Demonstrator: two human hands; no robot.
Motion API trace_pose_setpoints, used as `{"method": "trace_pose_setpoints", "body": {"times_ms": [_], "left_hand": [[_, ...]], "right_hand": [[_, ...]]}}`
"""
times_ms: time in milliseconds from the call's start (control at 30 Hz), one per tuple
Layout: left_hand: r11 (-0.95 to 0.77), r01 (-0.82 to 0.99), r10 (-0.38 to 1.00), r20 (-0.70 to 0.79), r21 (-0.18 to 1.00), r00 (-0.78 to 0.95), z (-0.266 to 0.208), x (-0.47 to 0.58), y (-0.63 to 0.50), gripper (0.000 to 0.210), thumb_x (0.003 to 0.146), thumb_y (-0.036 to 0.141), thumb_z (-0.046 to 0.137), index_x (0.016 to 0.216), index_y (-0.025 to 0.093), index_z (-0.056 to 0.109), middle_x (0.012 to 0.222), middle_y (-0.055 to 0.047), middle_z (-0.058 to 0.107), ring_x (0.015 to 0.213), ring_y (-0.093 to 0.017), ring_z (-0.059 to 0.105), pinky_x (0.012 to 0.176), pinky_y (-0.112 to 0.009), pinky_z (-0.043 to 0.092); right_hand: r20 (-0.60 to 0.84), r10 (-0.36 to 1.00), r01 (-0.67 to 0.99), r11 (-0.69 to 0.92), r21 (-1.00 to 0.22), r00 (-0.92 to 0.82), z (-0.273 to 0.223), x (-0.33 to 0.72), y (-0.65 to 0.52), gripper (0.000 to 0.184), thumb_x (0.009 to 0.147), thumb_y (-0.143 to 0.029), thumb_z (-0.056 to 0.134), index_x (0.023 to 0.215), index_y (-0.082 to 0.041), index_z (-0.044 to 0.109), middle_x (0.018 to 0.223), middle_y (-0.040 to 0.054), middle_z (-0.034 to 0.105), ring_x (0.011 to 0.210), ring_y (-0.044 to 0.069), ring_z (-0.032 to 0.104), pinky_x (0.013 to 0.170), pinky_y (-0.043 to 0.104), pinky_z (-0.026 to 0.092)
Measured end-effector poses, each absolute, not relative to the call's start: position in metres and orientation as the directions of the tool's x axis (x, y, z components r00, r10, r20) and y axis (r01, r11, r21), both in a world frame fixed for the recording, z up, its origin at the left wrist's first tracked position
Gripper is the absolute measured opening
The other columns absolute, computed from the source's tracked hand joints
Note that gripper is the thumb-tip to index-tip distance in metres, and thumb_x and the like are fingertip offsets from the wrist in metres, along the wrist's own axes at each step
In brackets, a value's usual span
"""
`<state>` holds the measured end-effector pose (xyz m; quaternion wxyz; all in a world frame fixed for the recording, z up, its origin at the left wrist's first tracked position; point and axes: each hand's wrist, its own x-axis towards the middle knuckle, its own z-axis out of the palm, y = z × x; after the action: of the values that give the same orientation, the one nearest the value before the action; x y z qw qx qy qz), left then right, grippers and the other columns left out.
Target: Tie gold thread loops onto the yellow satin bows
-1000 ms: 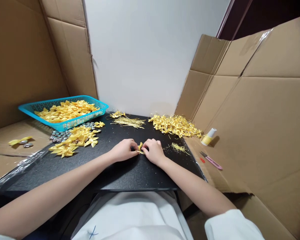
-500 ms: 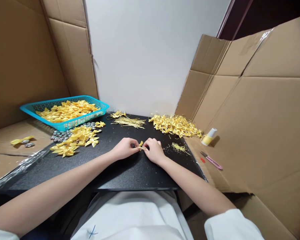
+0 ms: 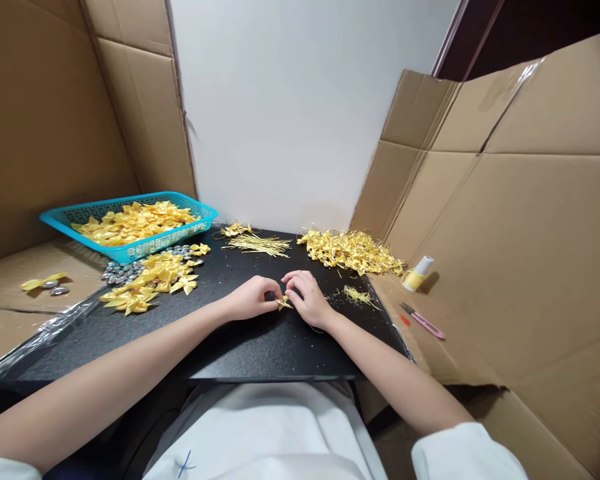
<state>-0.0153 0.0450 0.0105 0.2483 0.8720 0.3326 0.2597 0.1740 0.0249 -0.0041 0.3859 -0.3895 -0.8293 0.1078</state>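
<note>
My left hand (image 3: pixel 255 297) is closed, thumb and forefinger pinching a small yellow ribbon bow (image 3: pixel 284 303) just over the black tabletop (image 3: pixel 230 353). Right beside the bow, my right hand (image 3: pixel 307 298) has its fingers curved and a gap between thumb and forefinger. Its thumb is close to the bow; whether they touch is hard to tell. A thin yellow strand (image 3: pixel 317 329) shows under my right wrist. The bow's far side is hidden by the fingers.
A blue basket (image 3: pixel 130 250) of yellow bows stands at left, with loose bows (image 3: pixel 167 270) and silvery buttons (image 3: pixel 123 272) before it. Behind my hands lie gold ties (image 3: pixel 260 245) and a finished-looking bow pile (image 3: pixel 350 251). Right: thread clippings (image 3: pixel 360 295), thread spool (image 3: pixel 417 273), pink snips (image 3: pixel 425 322).
My right hand's fingers have loosened from their pinch at the bow, and the forefinger has lifted away. The left hand keeps its hold, with the bow now slightly lower.
</note>
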Motion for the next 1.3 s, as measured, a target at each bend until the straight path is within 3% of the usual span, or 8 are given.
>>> {"method": "trace_pose_setpoints", "body": {"times_ms": [200, 333, 433, 700, 833, 967, 1067, 1300], "left_hand": [[-0.478, 0.356, 0.75, 0.162, 0.803, 0.642, 0.012, -0.016, 0.049, 0.03, 0.075, 0.044, 0.058, 0.07, 0.015, 0.064, 0.06, 0.001, 0.059, 0.056, -0.012, 0.05, 0.054, -0.022, 0.037], [-0.376, 0.286, 0.781, 0.136, 0.881, 0.609, 0.015, -0.015, 0.049, 0.029, 0.074, 0.045, 0.059, 0.071, 0.017, 0.063, 0.067, 0.0, 0.062, 0.062, -0.014, 0.053, 0.058, -0.023, 0.04], [-0.324, 0.284, 0.798, 0.099, 0.902, 0.595, 0.017, -0.015, 0.048, 0.028, 0.073, 0.044, 0.059, 0.071, 0.017, 0.063, 0.067, 0.0, 0.062, 0.059, -0.012, 0.05, 0.055, -0.021, 0.037], [-0.275, 0.287, 0.807, 0.058, 0.918, 0.587, 0.018, -0.011, 0.044, 0.027, 0.07, 0.044, 0.064, 0.067, 0.017, 0.066, 0.059, 0.002, 0.06, 0.056, -0.012, 0.05, 0.054, -0.022, 0.036], [-0.277, 0.26, 0.842, 0.103, 0.925, 0.529, 0.013, -0.011, 0.046, 0.029, 0.069, 0.045, 0.067, 0.068, 0.015, 0.068, 0.065, 0.0, 0.064, 0.063, -0.014, 0.055, 0.062, -0.025, 0.042], [-0.356, 0.254, 0.85, 0.199, 0.899, 0.488, 0.011, -0.011, 0.046, 0.035, 0.069, 0.049, 0.067, 0.073, 0.014, 0.07, 0.078, -0.005, 0.068, 0.072, -0.017, 0.059, 0.07, -0.028, 0.046], [-0.396, 0.248, 0.841, 0.241, 0.884, 0.484, 0.01, -0.01, 0.046, 0.035, 0.068, 0.05, 0.069, 0.072, 0.015, 0.072, 0.092, -0.008, 0.069, 0.081, -0.02, 0.061, 0.077, -0.032, 0.048], [-0.398, 0.326, 0.844, 0.204, 0.857, 0.496, 0.0, -0.01, 0.052, 0.037, 0.068, 0.053, 0.068, 0.069, 0.017, 0.074, 0.101, -0.009, 0.068, 0.091, -0.024, 0.063, 0.085, -0.034, 0.047]], "right_hand": [[0.488, 0.818, 0.364, 0.574, -0.734, -0.305, -0.006, 0.177, 0.03, 0.012, 0.083, -0.027, 0.052, 0.073, -0.02, 0.055, 0.069, -0.0019, 0.059, 0.068, 0.014, 0.055, 0.07, 0.027, 0.043], [0.367, 0.897, 0.148, 0.41, -0.9, -0.247, -0.011, 0.177, 0.036, 0.017, 0.074, -0.034, 0.06, 0.066, -0.021, 0.053, 0.061, -0.0044, 0.055, 0.057, 0.012, 0.051, 0.06, 0.025, 0.042], [0.287, 0.915, 0.038, 0.31, -0.95, -0.283, -0.013, 0.177, 0.039, 0.018, 0.07, -0.035, 0.064, 0.066, -0.02, 0.054, 0.059, -0.0042, 0.057, 0.054, 0.011, 0.052, 0.058, 0.025, 0.043], [0.348, 0.885, 0.18, 0.414, -0.892, -0.311, -0.015, 0.177, 0.034, 0.014, 0.074, -0.03, 0.061, 0.067, -0.019, 0.057, 0.06, -0.0039, 0.059, 0.053, 0.011, 0.054, 0.056, 0.024, 0.043], [0.482, 0.846, 0.323, 0.532, -0.783, -0.226, -0.01, 0.176, 0.028, 0.013, 0.077, -0.028, 0.058, 0.069, -0.019, 0.062, 0.067, 0.0, 0.066, 0.063, 0.014, 0.061, 0.064, 0.026, 0.048], [0.552, 0.816, 0.421, 0.566, -0.709, -0.168, -0.005, 0.176, 0.024, 0.012, 0.078, -0.026, 0.058, 0.071, -0.019, 0.066, 0.067, 0.0016, 0.068, 0.062, 0.015, 0.062, 0.063, 0.026, 0.05], [0.54, 0.825, 0.427, 0.553, -0.715, -0.165, -0.008, 0.176, 0.025, 0.012, 0.077, -0.025, 0.059, 0.072, -0.019, 0.068, 0.068, 0.0019, 0.069, 0.063, 0.016, 0.064, 0.064, 0.026, 0.05], [0.41, 0.886, 0.433, 0.464, -0.772, -0.219, -0.018, 0.176, 0.035, 0.01, 0.077, -0.025, 0.063, 0.07, -0.019, 0.069, 0.067, 0.0007, 0.069, 0.061, 0.015, 0.062, 0.061, 0.026, 0.048]]}}
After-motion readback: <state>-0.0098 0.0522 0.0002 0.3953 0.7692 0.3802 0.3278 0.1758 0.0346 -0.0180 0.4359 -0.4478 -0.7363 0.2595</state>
